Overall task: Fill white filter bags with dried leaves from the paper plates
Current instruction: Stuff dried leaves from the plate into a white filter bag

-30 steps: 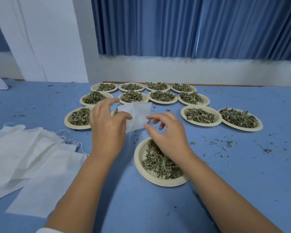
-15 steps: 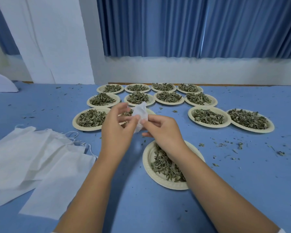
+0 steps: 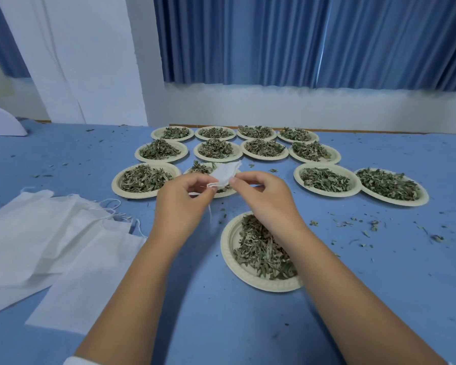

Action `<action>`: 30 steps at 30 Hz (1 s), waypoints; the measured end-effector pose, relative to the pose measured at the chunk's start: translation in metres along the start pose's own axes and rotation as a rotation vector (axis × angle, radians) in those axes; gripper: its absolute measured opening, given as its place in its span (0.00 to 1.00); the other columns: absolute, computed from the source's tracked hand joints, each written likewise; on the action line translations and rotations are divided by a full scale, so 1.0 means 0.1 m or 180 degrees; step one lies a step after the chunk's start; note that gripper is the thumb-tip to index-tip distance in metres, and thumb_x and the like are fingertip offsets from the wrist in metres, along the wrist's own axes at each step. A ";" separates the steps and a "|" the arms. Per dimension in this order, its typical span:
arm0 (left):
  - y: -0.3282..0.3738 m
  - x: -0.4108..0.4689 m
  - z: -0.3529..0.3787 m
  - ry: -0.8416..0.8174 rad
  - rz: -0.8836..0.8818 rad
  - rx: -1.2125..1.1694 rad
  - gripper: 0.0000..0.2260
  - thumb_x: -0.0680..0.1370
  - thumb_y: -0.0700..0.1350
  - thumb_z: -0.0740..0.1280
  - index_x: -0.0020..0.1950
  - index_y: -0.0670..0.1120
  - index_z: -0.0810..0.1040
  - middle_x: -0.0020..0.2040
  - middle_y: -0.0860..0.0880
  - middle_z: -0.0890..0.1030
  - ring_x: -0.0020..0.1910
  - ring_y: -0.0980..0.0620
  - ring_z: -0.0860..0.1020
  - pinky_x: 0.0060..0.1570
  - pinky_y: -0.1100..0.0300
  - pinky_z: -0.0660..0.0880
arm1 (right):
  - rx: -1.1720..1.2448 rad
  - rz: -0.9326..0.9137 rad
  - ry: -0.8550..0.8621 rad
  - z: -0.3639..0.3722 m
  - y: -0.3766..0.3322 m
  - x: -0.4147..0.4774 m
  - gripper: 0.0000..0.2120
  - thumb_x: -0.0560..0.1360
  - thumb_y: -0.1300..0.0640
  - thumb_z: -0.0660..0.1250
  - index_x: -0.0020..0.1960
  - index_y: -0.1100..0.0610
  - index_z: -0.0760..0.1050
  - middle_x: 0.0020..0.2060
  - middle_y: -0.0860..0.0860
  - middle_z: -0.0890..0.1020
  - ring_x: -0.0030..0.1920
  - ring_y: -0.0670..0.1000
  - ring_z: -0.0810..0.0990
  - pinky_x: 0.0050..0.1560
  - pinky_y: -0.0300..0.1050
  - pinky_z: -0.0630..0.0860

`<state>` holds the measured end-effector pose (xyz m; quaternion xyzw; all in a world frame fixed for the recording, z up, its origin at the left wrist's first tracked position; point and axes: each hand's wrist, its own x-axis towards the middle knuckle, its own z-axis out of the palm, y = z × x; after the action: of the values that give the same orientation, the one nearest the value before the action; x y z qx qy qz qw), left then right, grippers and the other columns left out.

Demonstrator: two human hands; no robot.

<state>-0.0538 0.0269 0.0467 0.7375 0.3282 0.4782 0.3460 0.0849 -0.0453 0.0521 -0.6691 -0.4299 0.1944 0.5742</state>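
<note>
A small white filter bag [image 3: 225, 173] is pinched at its near edge between my left hand [image 3: 183, 200] and my right hand [image 3: 267, 198], held above the blue table. A thin string dangles from it below my left thumb. Just under my right wrist sits the nearest paper plate [image 3: 231, 242] heaped with dried green leaves [image 3: 261, 250]. Behind my hands, several more paper plates [image 3: 327, 180] of leaves stand in rows; the one directly behind the bag is partly hidden.
A loose pile of flat white filter bags [image 3: 50, 246] with strings lies at the left. Leaf crumbs [image 3: 366, 227] are scattered over the blue tabletop [image 3: 379, 285] to the right. A white wall and blue curtains [image 3: 300, 40] rise behind the table.
My right hand came up from over the near plate and took hold of the bag together with my left hand. The bag went from spread flat to bunched between the fingertips.
</note>
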 end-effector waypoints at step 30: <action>-0.02 -0.02 0.07 -0.0309 -0.0439 -0.0099 0.08 0.72 0.57 0.74 0.42 0.53 0.84 0.41 0.57 0.83 0.42 0.65 0.79 0.38 0.75 0.70 | 0.0622 0.0262 -0.0595 0.08 0.01 -0.11 0.10 0.78 0.59 0.66 0.44 0.53 0.85 0.37 0.47 0.86 0.40 0.43 0.84 0.36 0.35 0.78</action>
<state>-0.0480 0.0247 0.0422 0.7300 0.3536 0.4220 0.4051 0.0731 -0.0491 0.0465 -0.6061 -0.4327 0.3202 0.5856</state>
